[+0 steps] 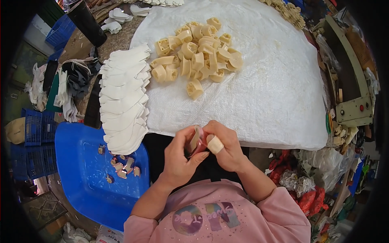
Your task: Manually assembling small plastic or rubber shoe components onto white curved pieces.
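Observation:
In front of my chest, at the near edge of the white-covered table, my left hand (pixel 181 150) grips a small shoe heel (pixel 197 137), cream with a glossy pink-red part. My right hand (pixel 227 148) is closed on the same piece from the other side, its fingers partly hidden. Round the right thumb sits a cream band (pixel 214 144). Beyond the hands, a loose pile of cream plastic shoe heels (pixel 198 52) lies on the white woven sheet (pixel 279 81). Left of it, overlapping white cut pieces (pixel 123 95) form a long row.
A blue basin (pixel 77 178) at the lower left holds several small covered heels (pixel 121 170). Blue crates (pixel 38 143) stand farther left. A dark cylinder (pixel 87 22) is at the back left. On the right are a grey-green machine frame (pixel 354 109) and plastic bags (pixel 300 182).

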A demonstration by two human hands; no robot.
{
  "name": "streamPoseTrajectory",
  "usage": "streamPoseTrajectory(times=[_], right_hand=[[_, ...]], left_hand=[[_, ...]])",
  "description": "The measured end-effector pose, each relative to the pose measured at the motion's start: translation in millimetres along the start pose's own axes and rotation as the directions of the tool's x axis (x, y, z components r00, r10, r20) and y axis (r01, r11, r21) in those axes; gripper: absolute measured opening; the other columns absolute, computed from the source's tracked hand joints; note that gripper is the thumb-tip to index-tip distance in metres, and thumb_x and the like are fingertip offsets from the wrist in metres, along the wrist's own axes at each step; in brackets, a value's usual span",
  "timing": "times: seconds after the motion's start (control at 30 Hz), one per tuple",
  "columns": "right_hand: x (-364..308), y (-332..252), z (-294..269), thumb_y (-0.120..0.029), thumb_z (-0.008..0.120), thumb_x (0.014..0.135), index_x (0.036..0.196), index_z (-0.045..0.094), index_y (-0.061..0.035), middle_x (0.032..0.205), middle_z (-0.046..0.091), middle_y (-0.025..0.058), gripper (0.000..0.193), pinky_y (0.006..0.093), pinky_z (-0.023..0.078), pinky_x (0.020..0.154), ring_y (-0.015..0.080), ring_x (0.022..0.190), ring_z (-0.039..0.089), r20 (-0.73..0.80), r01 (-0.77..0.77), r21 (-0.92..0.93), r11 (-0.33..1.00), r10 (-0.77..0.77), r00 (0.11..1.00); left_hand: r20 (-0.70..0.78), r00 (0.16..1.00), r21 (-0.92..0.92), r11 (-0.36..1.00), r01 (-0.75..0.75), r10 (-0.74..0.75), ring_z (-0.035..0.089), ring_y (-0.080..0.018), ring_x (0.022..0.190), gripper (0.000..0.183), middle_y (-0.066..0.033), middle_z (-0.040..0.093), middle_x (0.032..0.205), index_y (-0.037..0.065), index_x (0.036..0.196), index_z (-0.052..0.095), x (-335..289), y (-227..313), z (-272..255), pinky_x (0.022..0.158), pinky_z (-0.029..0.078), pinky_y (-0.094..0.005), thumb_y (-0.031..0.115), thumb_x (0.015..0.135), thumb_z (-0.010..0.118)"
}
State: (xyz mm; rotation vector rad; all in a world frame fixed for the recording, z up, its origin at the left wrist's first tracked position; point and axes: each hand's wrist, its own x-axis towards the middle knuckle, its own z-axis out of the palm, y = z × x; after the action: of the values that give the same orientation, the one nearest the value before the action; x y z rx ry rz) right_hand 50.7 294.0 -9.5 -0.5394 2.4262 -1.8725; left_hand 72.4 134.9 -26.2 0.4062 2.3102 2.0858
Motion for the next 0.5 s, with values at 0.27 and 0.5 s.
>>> streamPoseTrajectory(times=[0.27,0.5], right_hand=[[22,19,-13,-0.024,0.051,0.092,0.085,0.055,-0.0038,0.072,0.052,-0.0008,0.022,0.0240,0.039,0.056,0.0078,0.064,0.047,0.351,-0.334,0.500,0.799,0.165,0.922],[16,13,-7,-0.014,0.052,0.090,0.082,0.055,-0.0004,0.070,0.055,0.0036,0.016,0.0283,0.044,0.060,0.0109,0.067,0.053,0.142,0.095,-0.099,0.991,-0.080,0.987]], left_hand=[[0.049,0.981,0.411,0.891,-0.192,0.189,0.053,-0.0168,0.071,0.038,-0.0079,0.050,0.085,0.000,0.108,0.053,15,30,-11,0.059,0.044,-0.0258,-0.005,0.073,0.067],[0.009,0.981,0.359,0.915,-0.184,0.194,0.049,-0.0158,0.065,0.042,-0.0084,0.050,0.084,0.001,0.107,0.053,14,20,-7,0.053,0.040,-0.0276,-0.003,0.068,0.070]])
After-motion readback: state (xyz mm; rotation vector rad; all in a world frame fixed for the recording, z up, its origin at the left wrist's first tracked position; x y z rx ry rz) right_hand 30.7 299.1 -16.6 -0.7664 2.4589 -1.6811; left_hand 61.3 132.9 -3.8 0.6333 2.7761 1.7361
